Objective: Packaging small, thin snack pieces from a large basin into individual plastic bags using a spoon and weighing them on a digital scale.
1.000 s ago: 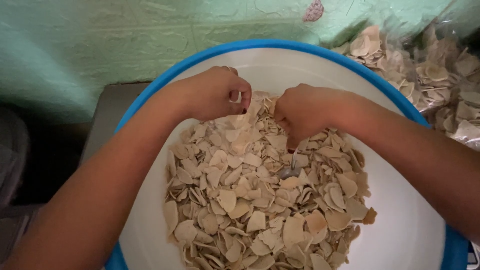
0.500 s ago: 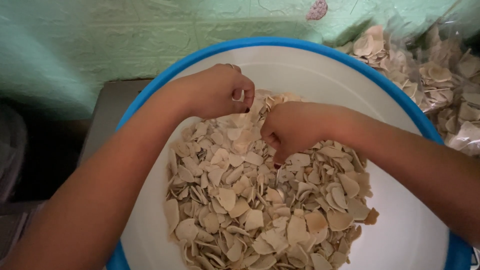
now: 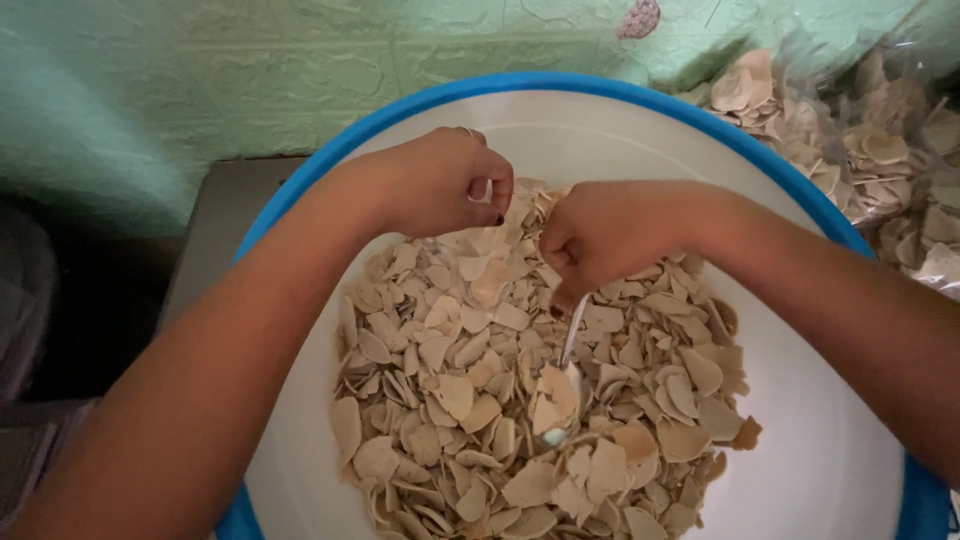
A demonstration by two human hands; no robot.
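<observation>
Beige chips (image 3: pixel 470 390), thin and flaky, piled in a white basin (image 3: pixel 830 460) with a blue rim. Right hand (image 3: pixel 610 235) is curled shut around a metal spoon (image 3: pixel 567 370); the handle comes out under the fist and the bowl end sits down in the chips near the pile's middle. Left hand (image 3: pixel 435 185) is at the far edge of the pile, fingers curled in, thumb and fingertips pinched together; can't tell if a chip is between them. Clear bag (image 3: pixel 880 150) of the same chips sits just beside the basin on the right. Green textured wall (image 3: pixel 200 90) behind.
</observation>
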